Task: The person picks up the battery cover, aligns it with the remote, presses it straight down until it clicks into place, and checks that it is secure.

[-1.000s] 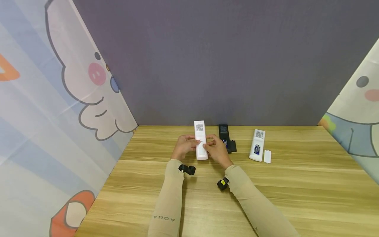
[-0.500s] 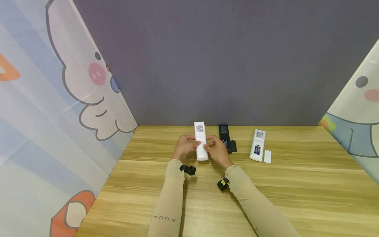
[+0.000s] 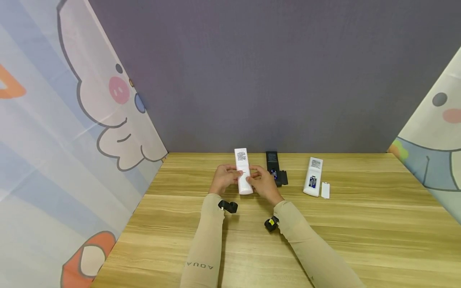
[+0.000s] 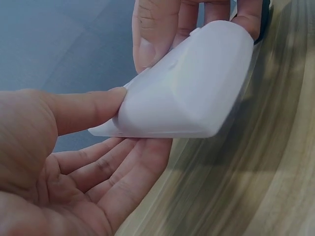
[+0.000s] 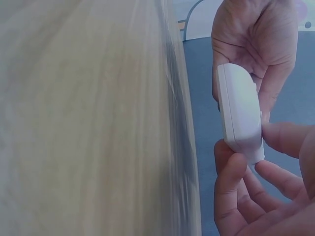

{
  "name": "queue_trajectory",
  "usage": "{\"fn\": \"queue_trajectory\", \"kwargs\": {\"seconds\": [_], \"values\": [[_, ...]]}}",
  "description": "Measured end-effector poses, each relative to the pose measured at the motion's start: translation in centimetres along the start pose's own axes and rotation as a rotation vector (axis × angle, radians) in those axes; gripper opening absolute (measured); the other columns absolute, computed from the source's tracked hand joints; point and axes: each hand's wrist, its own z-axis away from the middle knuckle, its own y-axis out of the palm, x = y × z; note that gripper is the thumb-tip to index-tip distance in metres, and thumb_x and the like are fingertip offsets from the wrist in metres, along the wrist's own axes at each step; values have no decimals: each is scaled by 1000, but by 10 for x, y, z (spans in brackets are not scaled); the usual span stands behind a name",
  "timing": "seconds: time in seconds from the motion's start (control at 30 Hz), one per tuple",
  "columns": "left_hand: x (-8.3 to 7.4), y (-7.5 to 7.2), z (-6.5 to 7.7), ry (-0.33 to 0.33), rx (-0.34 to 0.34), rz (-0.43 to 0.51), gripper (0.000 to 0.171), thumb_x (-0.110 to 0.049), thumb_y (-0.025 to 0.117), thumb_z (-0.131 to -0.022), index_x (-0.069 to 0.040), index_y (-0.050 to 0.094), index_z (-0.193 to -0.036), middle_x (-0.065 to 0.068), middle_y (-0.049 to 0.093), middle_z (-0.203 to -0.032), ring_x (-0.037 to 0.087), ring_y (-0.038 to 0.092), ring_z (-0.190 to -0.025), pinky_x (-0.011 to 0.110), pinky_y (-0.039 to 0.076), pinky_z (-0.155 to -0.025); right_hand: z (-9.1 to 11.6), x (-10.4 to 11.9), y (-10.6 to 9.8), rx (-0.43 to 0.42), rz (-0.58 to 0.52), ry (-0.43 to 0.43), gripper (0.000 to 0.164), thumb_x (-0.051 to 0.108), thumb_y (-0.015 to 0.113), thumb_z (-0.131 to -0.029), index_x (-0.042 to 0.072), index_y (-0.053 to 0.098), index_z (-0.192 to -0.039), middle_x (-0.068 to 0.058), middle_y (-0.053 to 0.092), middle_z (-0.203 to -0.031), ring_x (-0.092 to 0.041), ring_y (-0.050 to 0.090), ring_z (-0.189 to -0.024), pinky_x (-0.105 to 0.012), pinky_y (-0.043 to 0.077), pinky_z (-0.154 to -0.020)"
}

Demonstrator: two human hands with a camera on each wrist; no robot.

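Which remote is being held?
The leftmost white remote, gripped by the left hand and right hand; the black remote and rightmost white remote lie open and unheld.

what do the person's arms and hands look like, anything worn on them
The left hand and right hand are bare, without gloves. The left sleeve and right sleeve are beige and reach the wrists; the left has dark lettering that seems to read AQUA. A small black device sits at the left wrist, another at the right with a yellow patch.

Counted 2 white remotes (image 3: 244, 169) (image 3: 314, 170), 1 black remote (image 3: 272, 162), 2 covers (image 3: 283, 178) (image 3: 325, 191), at least 2 batteries (image 3: 312, 182), 2 hands (image 3: 224, 178) (image 3: 264, 183), 2 wrist cameras (image 3: 228, 206) (image 3: 271, 224).
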Motion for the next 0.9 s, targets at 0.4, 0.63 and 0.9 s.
{"fn": "queue_trajectory", "kwargs": {"seconds": [0.4,0.63,0.9], "values": [[1,3,0,17,-78,30,34,-1,72,-93,10,65,-125,18,69,-100,19,71,-77,32,63,-71,3,1,-1,66,65,-15,57,10,71,-95,12,53,-150,-23,64,-129,-21,70,-86,-33,61,-65],[4,2,-2,10,-93,-24,38,-1,71,-94,8,62,-129,14,65,-97,18,69,-70,32,62,-67,1,-4,0,118,81,-37,63,7,69,-96,11,45,-155,-22,62,-135,-16,67,-76,-29,55,-62],[6,-1,-5,2,-53,-65,43,3,72,-91,8,61,-132,14,63,-100,19,67,-74,39,63,-75,0,-7,0,133,153,-70,67,7,67,-97,9,40,-158,-22,61,-138,-17,63,-79,-26,51,-66]]}}
